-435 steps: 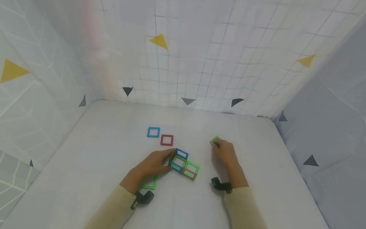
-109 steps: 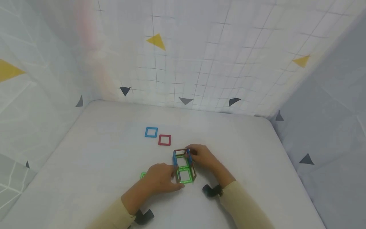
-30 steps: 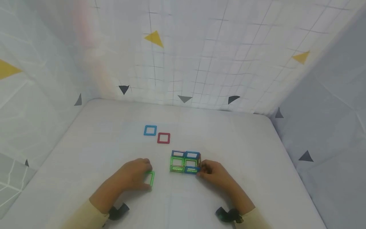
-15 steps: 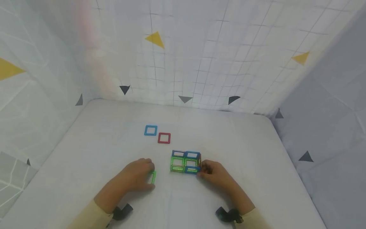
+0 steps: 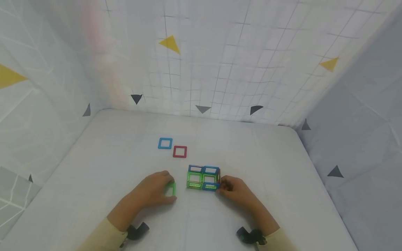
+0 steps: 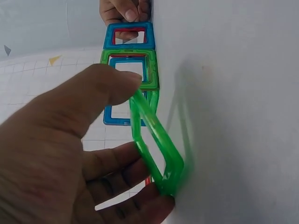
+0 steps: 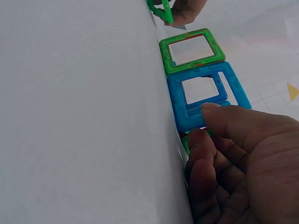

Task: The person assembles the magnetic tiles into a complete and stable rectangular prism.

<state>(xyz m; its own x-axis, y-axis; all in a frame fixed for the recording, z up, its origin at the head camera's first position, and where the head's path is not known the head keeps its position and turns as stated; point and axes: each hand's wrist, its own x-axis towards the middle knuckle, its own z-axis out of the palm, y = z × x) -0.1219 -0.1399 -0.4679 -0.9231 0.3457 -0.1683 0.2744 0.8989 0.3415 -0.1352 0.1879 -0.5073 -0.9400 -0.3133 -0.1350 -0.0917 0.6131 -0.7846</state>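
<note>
Pinching a green square tile (image 6: 156, 149) between thumb and fingers, the left hand (image 5: 154, 191) tilts it on the white table (image 5: 257, 153), just left of the two-cell tile box (image 5: 203, 177), whose right end the right hand (image 5: 233, 191) grips.

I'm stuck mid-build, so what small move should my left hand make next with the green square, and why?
Probably slide the green square right to the block's open left end: the left hand pinches it upright just short, while the right hand steadies the other end.
</note>
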